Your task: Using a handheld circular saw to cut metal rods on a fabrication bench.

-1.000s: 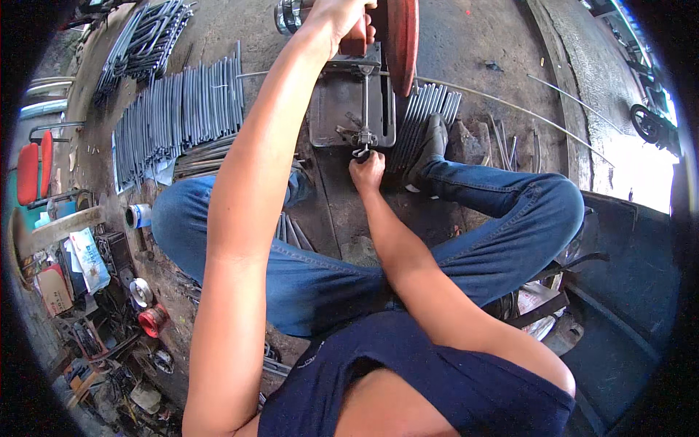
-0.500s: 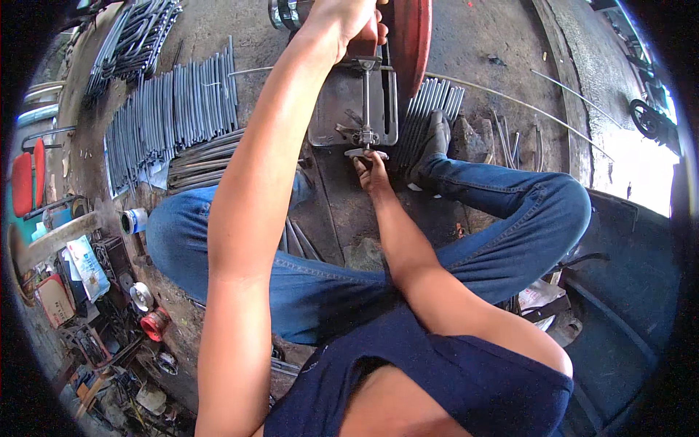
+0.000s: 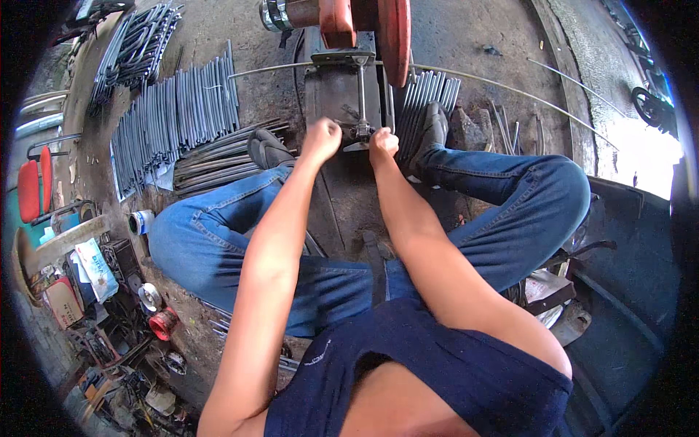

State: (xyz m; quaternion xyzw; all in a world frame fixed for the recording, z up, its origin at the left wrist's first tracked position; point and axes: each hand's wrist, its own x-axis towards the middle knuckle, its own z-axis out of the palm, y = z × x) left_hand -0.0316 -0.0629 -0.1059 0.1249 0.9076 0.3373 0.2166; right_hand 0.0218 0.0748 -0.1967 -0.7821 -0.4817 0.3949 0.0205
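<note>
My left hand (image 3: 323, 138) has left the red saw (image 3: 337, 25), joining my right hand (image 3: 384, 143) beside the clamp (image 3: 361, 130) at the base's (image 3: 321, 95) near edge; fingers curl, whether gripping I can't tell; floor (image 3: 337, 193) opens between my legs (image 3: 520, 191).

The person's 2 bare arms reach forward from the shoulders and draw nearer each other, the hands side by side with a small gap between them. The left arm (image 3: 273, 255) slants up and inward, slightly bent at the elbow, ending in the left hand (image 3: 322, 137), its fingers curled toward the palm and a little blurred. The right arm (image 3: 429, 251) angles up and leftward, also bent at the elbow. The right hand (image 3: 384, 143) is curled like a fist, knuckles forward, its palm hidden; both wrists look nearly straight
</note>
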